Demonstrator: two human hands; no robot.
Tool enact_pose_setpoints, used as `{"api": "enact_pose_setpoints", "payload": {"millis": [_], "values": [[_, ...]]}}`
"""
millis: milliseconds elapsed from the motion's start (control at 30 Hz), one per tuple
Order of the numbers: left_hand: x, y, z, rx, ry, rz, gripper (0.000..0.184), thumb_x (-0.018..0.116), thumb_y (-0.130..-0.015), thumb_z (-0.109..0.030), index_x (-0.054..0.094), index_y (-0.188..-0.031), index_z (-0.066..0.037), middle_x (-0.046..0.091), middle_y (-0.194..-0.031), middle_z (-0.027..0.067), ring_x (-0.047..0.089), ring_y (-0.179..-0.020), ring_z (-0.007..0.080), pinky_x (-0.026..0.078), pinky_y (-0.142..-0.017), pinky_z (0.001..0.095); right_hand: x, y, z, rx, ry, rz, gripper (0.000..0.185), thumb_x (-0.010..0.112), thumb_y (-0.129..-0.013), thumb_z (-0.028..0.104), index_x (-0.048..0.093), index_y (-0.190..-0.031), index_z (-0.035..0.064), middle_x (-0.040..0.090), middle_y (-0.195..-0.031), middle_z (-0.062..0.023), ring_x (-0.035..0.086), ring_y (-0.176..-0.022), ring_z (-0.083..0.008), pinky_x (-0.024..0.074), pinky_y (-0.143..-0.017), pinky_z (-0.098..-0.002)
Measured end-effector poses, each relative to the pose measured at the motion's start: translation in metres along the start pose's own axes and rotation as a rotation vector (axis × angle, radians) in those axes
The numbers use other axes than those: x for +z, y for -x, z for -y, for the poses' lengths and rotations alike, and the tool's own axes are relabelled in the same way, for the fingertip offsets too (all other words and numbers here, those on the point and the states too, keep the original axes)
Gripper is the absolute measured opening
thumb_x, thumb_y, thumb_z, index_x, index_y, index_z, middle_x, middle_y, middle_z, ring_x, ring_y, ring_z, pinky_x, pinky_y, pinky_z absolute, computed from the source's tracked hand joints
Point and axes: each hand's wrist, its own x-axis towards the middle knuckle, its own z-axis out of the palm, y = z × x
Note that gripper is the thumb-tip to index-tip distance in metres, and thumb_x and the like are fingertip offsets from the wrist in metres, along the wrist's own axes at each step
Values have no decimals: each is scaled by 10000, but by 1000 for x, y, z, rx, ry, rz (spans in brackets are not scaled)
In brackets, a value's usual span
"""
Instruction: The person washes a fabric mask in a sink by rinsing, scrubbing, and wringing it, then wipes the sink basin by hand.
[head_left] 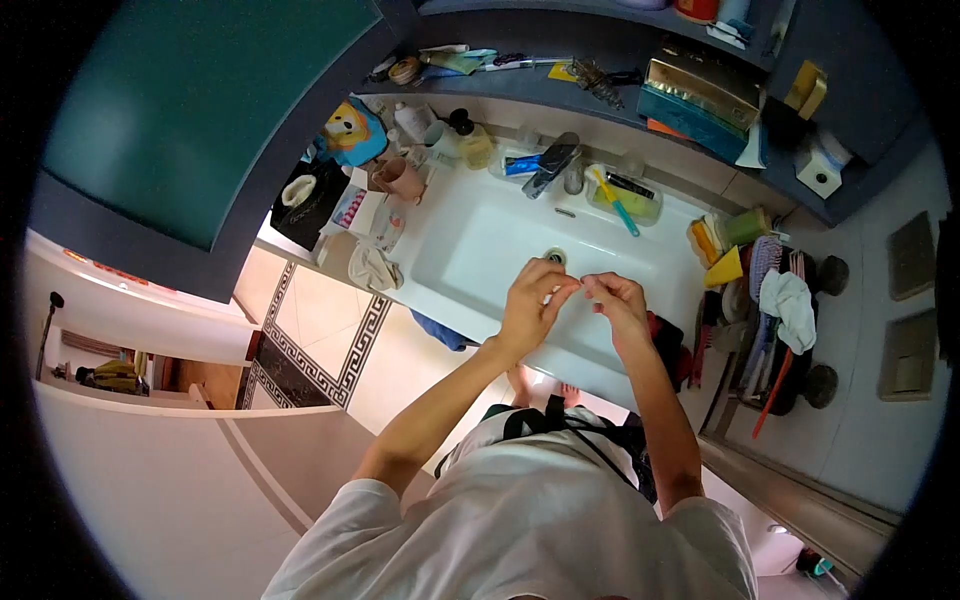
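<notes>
Over the white sink basin [460, 240], my left hand [537, 303] and my right hand [616, 299] meet almost fingertip to fingertip. Both are closed in a pinch, thumb against fingers. Whatever lies between the fingertips, if anything, is too small to make out. Just beyond the hands is the round drain [555, 257]. Behind it, the dark faucet [553, 165] stands at the sink's back edge. A toothbrush [615, 202] with a yellow and teal handle lies across a clear soap dish [640, 205] to the right of the faucet.
On the left counter are a pink cup [399, 179], a pump bottle [472, 140] and a pale cloth [373, 267]. Hairbrushes [765, 265] and a white cloth [789, 309] hang at the right wall. A shelf [540, 88] with boxes and tubes runs above the sink.
</notes>
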Motion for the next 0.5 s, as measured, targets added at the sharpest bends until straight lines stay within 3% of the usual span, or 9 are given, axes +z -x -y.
{"api": "enact_pose_setpoints", "payload": {"millis": [67,233,333,500], "values": [[-3,-2,1,-143,103,-9,126,701,-733,-46,679,-856,-31,572,-860,76,548,-784,237,474,-663,329,-2,-1,0,-16,18,-3,186,687,-806,231,679,-822,46,596,-703,8,494,-640,-67,374,-580,-223],[-6,-8,3,21,-33,26,161,712,-732,-33,694,-890,-52,570,-832,64,544,-746,204,466,-612,306,-5,-1,5,1,67,38,128,647,-840,188,680,-867,67,605,-752,24,523,-704,-56,393,-619,-217],[-5,-16,3,78,-56,73,182,712,-727,-23,697,-904,-59,563,-815,60,543,-728,201,466,-600,301,-5,-2,6,-48,53,46,140,684,-806,166,684,-843,30,579,-726,11,500,-665,-71,391,-590,-231],[-7,-24,2,128,-111,252,152,706,-710,-22,688,-859,-48,558,-798,67,553,-737,227,470,-611,312,-15,-6,6,-277,303,107,132,693,-794,132,689,-853,13,575,-733,-6,533,-695,-92,424,-592,-247]]}}
